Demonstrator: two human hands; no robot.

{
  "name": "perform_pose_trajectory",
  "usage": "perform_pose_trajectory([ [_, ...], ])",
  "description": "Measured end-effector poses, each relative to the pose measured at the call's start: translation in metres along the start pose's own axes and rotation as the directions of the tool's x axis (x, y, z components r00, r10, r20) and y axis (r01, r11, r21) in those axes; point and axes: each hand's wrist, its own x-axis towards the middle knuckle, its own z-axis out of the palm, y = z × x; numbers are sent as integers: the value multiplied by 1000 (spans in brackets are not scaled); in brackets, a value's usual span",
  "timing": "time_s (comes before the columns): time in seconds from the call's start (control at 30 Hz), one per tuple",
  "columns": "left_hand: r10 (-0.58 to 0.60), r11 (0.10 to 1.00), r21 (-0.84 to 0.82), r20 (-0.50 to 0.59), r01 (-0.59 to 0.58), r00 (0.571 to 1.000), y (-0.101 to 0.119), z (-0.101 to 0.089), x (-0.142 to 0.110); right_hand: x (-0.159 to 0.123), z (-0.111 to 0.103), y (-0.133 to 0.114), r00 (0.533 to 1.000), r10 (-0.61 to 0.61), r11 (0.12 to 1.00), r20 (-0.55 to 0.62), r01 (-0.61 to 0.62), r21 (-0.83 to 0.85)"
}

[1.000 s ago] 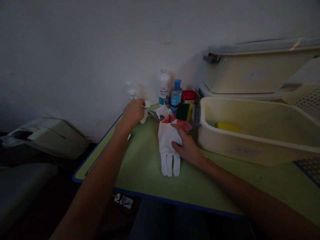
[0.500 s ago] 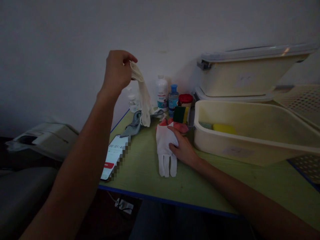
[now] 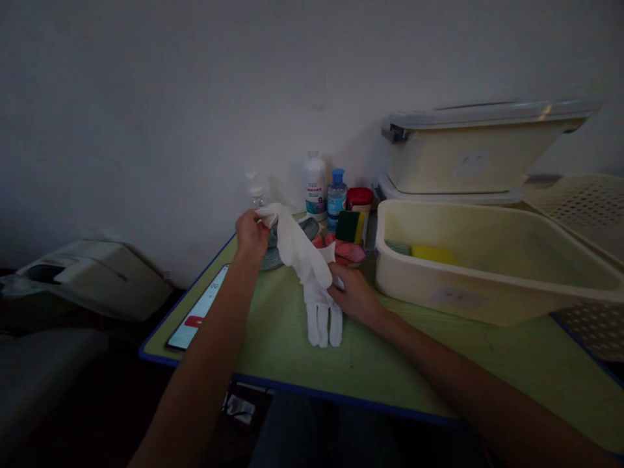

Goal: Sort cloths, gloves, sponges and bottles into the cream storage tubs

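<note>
A limp white glove (image 3: pixel 297 247) is slanting from the pinching left hand (image 3: pixel 251 235), near the table's (image 3: pixel 414 370) far-left corner, toward the right hand (image 3: pixel 358 296), whose grip is staying unclear.

Green surface (image 3: pixel 414 364), blue edging, cluttered toward the back.
Phone (image 3: pixel 188 330) at left edge, screen lit; white glove (image 3: pixel 324 325) mid-frame, fingers toward near edge; grey cloth (image 3: pixel 273 260) and red cloth (image 3: pixel 350 252) behind; white bottle (image 3: pixel 315 188), blue-capped bottle (image 3: pixel 336 207) and red-lidded jar (image 3: pixel 359 197) upright at back, upper center; open cream bin (image 3: pixel 439 286) on right, low stretch of grain visible in front.
</note>
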Motion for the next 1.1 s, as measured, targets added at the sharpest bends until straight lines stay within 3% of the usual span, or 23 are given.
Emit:
perform_pose_trajectory([
  [0.1, 54, 997, 50, -57, -51, 997, -25, -11, 4, 0, 0, 0, 1000, 7, 1000, 1, -7, -11],
  [0.2, 112, 983, 150, -39, -105, 993, -39, -19, 2, -1, 1, 0, 1000, 18, 1000, 7, -18, -17],
  [0.27, 159, 964, 212, 18, -159, 987, -44, -20, -1, 0, 1, 1, 1000, 27, 1000, 12, -27, -16],
  [0.33, 217, 906, 336, 151, -257, 964, -48, -20, -5, 0, 2, 1, 999, 35, 999, 12, -35, -18],
  [0.47, 211, 624, 625, 443, -468, 872, -56, -21, -11, 1, 3, 3, 999, 43, 999, 10, -43, -28],
  [0.6, 220, 395, 741, 498, -543, 839, -64, -29, -11, 0, 3, 3, 1000, 30, 999, 3, -30, -29],
  [0.73, 119, 108, 826, 542, -554, 832, -68, -33, -13, -1, 3, 2, 1000, 20, 999, 17, -20, -34],
  [0.8, 119, 24, 833, 547, -553, 829, -69, -32, -17, -2, 4, 3, 999, 20, 999, 36, -18, -44],
  [0.93, 303, 39, 823, 530, -566, 792, -66, -27, -20, -2, 6, 6, 998, 32, 999, 55, -31, -25],
  [1.03, 443, 172, 762, 507, -625, 740, -58, -23, -21, 0, 3, 10, 999, 1, 998, 52, -5, 65],
  [1.1, 419, 308, 659, 554, -686, 720, -51, -19, -23, 1, -1, 13, 991, -77, 988, 112, 60, 145],
])
